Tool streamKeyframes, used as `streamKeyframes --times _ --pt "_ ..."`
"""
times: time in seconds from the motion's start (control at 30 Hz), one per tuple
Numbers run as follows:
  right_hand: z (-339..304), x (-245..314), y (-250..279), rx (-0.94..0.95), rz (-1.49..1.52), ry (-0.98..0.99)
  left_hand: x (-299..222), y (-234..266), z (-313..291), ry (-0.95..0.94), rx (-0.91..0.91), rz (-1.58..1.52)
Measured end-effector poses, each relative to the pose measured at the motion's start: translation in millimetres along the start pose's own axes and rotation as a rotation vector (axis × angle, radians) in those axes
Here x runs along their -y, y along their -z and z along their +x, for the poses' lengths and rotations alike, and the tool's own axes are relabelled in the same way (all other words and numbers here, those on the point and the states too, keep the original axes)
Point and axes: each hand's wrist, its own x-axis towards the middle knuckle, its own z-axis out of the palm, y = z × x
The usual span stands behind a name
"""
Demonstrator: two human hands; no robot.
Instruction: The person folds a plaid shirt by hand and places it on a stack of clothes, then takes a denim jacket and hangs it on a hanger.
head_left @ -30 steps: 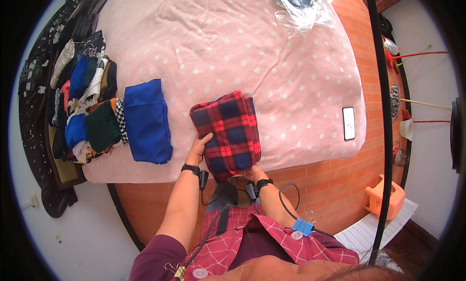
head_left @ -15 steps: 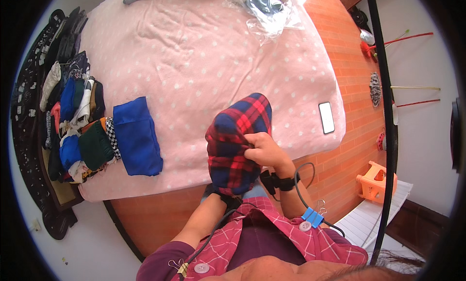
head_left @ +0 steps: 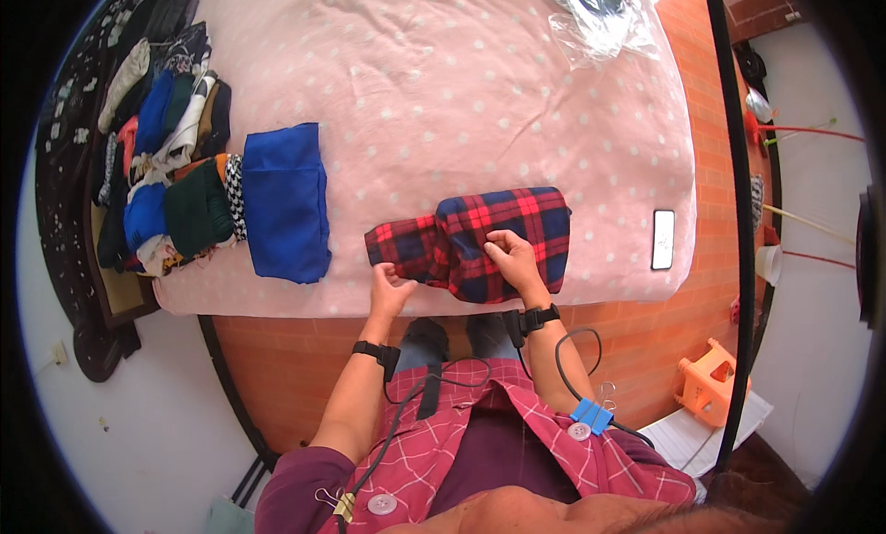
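Note:
A red and navy plaid garment (head_left: 480, 234) lies partly folded near the front edge of the bed's pink dotted cover (head_left: 443, 100). My left hand (head_left: 389, 285) pinches its lower left corner. Resting on top of the cloth right of centre, my right hand (head_left: 513, 260) presses down with its fingers gathered on the fabric. A folded blue cloth (head_left: 284, 202) lies to the left of the plaid one, apart from it.
A row of folded clothes in several colours (head_left: 166, 174) runs along the bed's left side. A phone (head_left: 663, 240) lies near the right front corner. A clear plastic bag (head_left: 604, 17) sits at the far edge. An orange stool (head_left: 711, 382) stands on the floor at right.
The plaid garment was lifted up off the bed half a second ago; it now lies flat and spread wider on the cover, with both hands on it.

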Motion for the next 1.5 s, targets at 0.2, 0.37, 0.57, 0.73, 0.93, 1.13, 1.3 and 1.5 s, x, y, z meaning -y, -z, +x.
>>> streamKeyframes --times 0.2,0.37,0.57,0.73,0.93,1.13,1.3,1.5 --pt "-23.6 44.9 -24.6 -0.045 -0.736 0.243 5.3 -3.3 18.1 -0.014 -0.429 0.071" --pt "-28.7 35.3 -74.3 -0.18 -1.066 0.171 21.9 -3.1 56.7 0.044 -0.429 0.174" --pt "6.2 17.0 -64.9 -0.205 -0.913 0.088 0.6 7.3 59.8 0.02 -0.066 -0.173" --pt "8.5 1.6 -32.2 0.094 -0.036 -0.02 -28.1 25.7 25.0 -0.001 0.073 -0.675" --pt "6.0 0.2 -39.4 0.183 0.256 -0.08 -60.4 -5.1 18.2 -0.117 0.384 -0.631" --pt "-5.4 1.2 -25.4 0.243 0.354 -0.06 -71.8 -52.8 35.5 0.141 0.726 -0.868" --pt "-0.8 3.1 -15.0 0.33 0.399 -0.015 -58.8 -61.8 44.6 0.295 0.868 -1.057" --pt "7.9 24.4 -13.5 0.49 0.197 0.116 -63.8 -71.3 49.0 0.022 0.888 -0.495"
